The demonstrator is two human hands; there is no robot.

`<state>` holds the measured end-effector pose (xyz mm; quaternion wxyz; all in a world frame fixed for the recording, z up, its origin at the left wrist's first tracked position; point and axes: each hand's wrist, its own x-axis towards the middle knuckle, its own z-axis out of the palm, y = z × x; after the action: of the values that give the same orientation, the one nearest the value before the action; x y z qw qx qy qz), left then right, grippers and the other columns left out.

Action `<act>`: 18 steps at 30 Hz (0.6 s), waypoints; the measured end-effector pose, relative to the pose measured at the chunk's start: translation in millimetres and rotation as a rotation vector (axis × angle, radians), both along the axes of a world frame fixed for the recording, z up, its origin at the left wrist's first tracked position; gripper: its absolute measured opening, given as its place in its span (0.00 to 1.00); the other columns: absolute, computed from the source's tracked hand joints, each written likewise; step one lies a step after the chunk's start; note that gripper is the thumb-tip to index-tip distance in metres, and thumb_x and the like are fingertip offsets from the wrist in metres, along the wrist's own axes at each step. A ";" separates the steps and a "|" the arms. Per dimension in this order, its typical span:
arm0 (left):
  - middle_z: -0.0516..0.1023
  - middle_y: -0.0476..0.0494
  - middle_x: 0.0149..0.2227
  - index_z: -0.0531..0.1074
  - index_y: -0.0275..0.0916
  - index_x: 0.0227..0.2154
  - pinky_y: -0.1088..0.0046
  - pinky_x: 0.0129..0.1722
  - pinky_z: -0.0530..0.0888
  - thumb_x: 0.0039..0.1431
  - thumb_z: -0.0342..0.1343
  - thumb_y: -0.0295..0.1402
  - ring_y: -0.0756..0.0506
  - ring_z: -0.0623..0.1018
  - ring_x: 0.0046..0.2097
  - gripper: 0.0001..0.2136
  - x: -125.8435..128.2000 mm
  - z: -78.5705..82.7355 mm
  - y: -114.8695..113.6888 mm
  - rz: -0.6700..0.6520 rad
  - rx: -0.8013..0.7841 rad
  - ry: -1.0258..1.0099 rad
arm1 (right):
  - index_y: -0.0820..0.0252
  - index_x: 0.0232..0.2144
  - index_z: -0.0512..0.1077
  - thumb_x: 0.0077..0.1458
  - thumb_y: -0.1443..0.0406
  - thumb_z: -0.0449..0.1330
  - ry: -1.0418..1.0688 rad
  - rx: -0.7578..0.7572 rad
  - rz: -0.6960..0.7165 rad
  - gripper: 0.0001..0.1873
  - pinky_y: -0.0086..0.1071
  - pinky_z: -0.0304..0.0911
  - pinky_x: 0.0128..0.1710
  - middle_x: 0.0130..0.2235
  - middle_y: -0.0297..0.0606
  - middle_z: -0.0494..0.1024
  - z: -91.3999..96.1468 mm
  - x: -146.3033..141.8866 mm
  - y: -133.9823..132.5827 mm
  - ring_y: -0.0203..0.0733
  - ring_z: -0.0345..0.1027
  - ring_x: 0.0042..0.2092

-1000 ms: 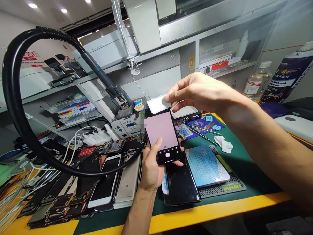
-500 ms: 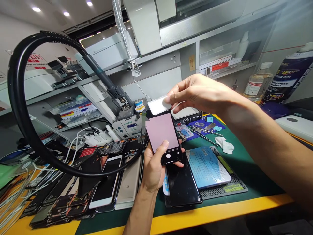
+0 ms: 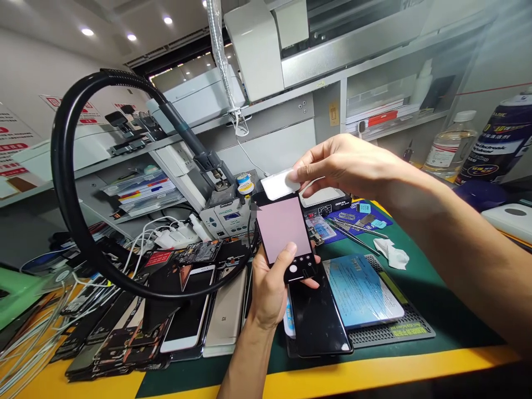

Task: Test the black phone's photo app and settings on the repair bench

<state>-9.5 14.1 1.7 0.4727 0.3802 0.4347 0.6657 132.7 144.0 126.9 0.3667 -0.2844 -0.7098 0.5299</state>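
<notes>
Smartphone (image 3: 285,233), black, rectangular and pink-screened, sat mid-frame clamped by our left hand (image 3: 270,285), while the fingers of our right hand (image 3: 347,163) clamped one end of a flat white rounded slab (image 3: 277,186) that, we judged, a slackening pinch could drop.

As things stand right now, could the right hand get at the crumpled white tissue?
Probably yes: the tissue lies uncovered on the green mat. However, the right hand is pinching a white piece near the top of the held phone, so it may need freeing first.
</notes>
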 end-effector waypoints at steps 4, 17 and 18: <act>0.84 0.35 0.39 0.66 0.34 0.63 0.69 0.19 0.80 0.61 0.61 0.39 0.34 0.85 0.37 0.29 -1.5 -0.4 0.7 -0.022 -0.001 -0.040 | 0.56 0.20 0.81 0.46 0.66 0.75 0.000 -0.001 0.003 0.08 0.28 0.78 0.33 0.30 0.39 0.83 0.1 0.1 0.4 0.38 0.77 0.30; 0.85 0.33 0.39 0.63 0.31 0.66 0.68 0.19 0.80 0.66 0.56 0.39 0.34 0.86 0.38 0.29 -2.5 -0.4 1.6 -0.036 0.001 -0.063 | 0.56 0.20 0.81 0.49 0.68 0.74 -0.002 -0.003 -0.007 0.09 0.30 0.78 0.35 0.31 0.41 0.83 0.4 0.1 -0.6 0.39 0.78 0.30; 0.85 0.33 0.40 0.63 0.31 0.66 0.68 0.20 0.81 0.67 0.56 0.39 0.34 0.86 0.38 0.29 -3.0 -0.8 1.5 -0.045 0.004 -0.063 | 0.56 0.20 0.81 0.49 0.69 0.74 -0.002 -0.003 -0.010 0.09 0.31 0.78 0.35 0.31 0.41 0.83 0.5 0.0 -0.9 0.39 0.78 0.30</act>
<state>-12.5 15.5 0.9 0.5002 0.3695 0.4098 0.6674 132.7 143.1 127.4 0.3681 -0.2891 -0.7081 0.5288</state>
